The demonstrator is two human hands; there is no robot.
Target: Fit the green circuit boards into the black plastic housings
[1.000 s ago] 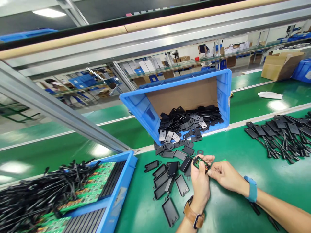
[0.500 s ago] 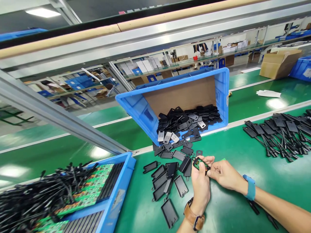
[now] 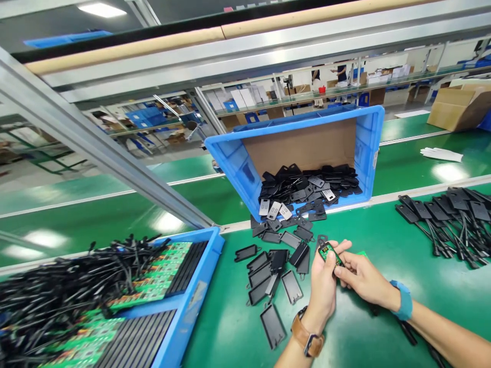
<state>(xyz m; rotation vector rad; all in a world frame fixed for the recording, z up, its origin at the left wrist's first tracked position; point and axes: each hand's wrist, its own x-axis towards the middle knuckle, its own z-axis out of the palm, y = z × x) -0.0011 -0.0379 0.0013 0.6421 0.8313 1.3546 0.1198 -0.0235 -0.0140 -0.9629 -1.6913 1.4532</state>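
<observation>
My left hand (image 3: 323, 273) holds a small black plastic case with a green circuit board (image 3: 329, 253) in it, its thumb lying on the board. My right hand (image 3: 360, 278) pinches at the lower right end of the same piece, and its fingers hide that end. Black cables (image 3: 407, 332) show beneath my right forearm. Left of my hands lie several loose black case halves (image 3: 273, 326), open trays with a small loop at one end. A bit of green board (image 3: 362, 253) peeks out behind my right hand.
A tipped blue bin (image 3: 378, 153) spills black covers (image 3: 307, 189) onto the green bench. At left, a blue crate (image 3: 192, 306) holds green boards with black cables (image 3: 76, 286). Finished-looking black cased cables (image 3: 448, 220) lie right. Beyond are a white glove (image 3: 441, 154) and a cardboard box (image 3: 456, 107).
The view has shifted, so the bench contents sit further right. Both hands still hold the cased board together; my right fingers have moved slightly around its end.
</observation>
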